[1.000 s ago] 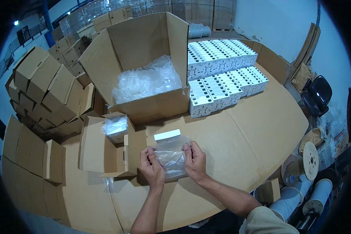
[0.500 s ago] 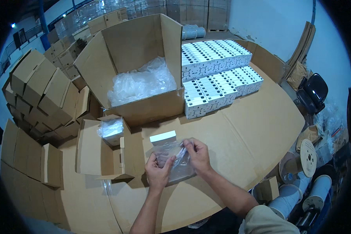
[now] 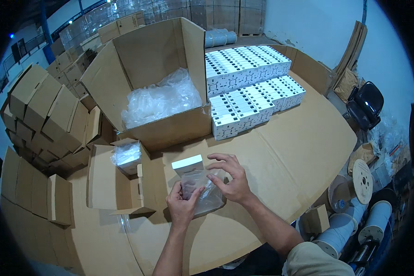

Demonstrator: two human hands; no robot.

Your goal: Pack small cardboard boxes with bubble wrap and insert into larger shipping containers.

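My left hand (image 3: 181, 206) pinches the near left side of a clear plastic bag (image 3: 209, 199) above the cardboard-covered table. Over the bag's right edge is my right hand (image 3: 234, 180), its thumb and fingers apart and nothing gripped between them. The thumb tip is close to the film; I cannot tell if it touches. Just behind the bag stands a small white box (image 3: 187, 163), its lower part covered by the film. To the left, a small open carton (image 3: 143, 198) holds something wrapped in clear plastic (image 3: 126, 154).
A large open carton (image 3: 168, 127) behind holds a heap of clear plastic bags (image 3: 163, 99). Right of it stand stacked rows of white boxes (image 3: 248, 73). Folded brown cartons (image 3: 46, 110) pile up on the left. Cable spools (image 3: 363, 181) and a black chair (image 3: 367, 103) lie beyond the table's right edge.
My right hand has let go of the bag's edge and spread its fingers. The left hand keeps its pinch. More of the white box's front shows behind the bag, and the view has shifted slightly.
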